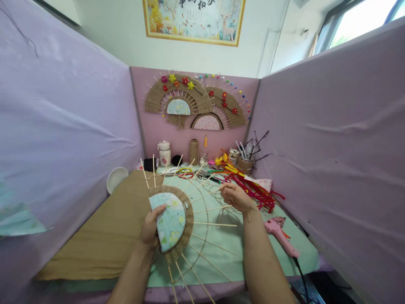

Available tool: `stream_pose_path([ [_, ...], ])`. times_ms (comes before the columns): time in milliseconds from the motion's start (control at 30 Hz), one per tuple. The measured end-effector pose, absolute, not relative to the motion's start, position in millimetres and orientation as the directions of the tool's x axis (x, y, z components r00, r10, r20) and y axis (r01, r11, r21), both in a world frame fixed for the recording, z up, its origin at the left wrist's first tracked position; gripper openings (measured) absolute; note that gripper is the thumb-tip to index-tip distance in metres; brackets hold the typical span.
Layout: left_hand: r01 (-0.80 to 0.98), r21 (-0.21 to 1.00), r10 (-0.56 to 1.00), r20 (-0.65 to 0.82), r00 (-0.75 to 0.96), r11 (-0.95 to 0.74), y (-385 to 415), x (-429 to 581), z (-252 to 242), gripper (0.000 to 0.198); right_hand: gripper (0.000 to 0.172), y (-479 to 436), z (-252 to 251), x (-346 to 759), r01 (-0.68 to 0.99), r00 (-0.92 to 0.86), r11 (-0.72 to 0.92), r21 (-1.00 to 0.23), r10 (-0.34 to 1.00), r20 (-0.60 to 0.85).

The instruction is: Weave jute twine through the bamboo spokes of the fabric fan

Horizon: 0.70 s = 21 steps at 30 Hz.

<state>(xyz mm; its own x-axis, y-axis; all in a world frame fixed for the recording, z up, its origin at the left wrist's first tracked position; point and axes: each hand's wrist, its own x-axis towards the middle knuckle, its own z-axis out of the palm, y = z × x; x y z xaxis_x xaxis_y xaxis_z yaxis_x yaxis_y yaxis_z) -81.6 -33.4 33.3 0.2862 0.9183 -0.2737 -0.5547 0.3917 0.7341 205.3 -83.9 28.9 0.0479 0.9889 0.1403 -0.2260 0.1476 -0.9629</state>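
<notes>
My left hand [151,226] grips a half-round fan frame [190,211], its thumb lying over the blue floral cloth centre [172,223]. A band of woven brown twine edges the cloth. Thin wooden sticks [215,224] fan outward from that band, and a wide arc of twine [207,219] crosses them. The fingers of my right hand [236,196] are pinched together at the outer end of an upper-right stick. Whether twine is also between those fingers is hidden. Loose twine loops [229,216] lie below the hand.
A pink glue gun [281,237] with a black cord rests at right. Red and yellow pipe cleaners [253,190] lie behind my right hand. A twine spool [194,152], white jar [164,153] and pot [245,164] stand at the back. Finished fans [180,95] hang on the pink panel.
</notes>
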Motion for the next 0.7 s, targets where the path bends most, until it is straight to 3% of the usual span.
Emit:
stream_pose_path([
  [200,-0.655,0.669,0.934,-0.297,0.196,0.350,-28.9,-84.1,29.2,0.035,0.026,-83.0,26.2,208.4,-0.199,0.120,0.145,-0.969,0.985,0.122],
  [367,-0.733,0.619,0.955,-0.259,0.147,0.281,-25.1,-88.8,26.4,0.042,0.028,-74.4,21.2,213.3,-0.115,0.317,0.207,-0.972,0.935,0.162],
  [533,-0.774,0.602,0.970,-0.235,0.065,0.197,-24.2,-91.3,22.8,0.048,0.027,-66.4,19.4,212.8,0.083,0.570,0.313,-0.946,0.764,0.303],
  [700,-0.806,0.570,0.971,-0.237,0.026,0.160,-22.0,-94.7,24.6,0.043,0.027,-74.1,32.7,222.5,0.331,0.651,0.329,-0.884,0.598,0.466],
])
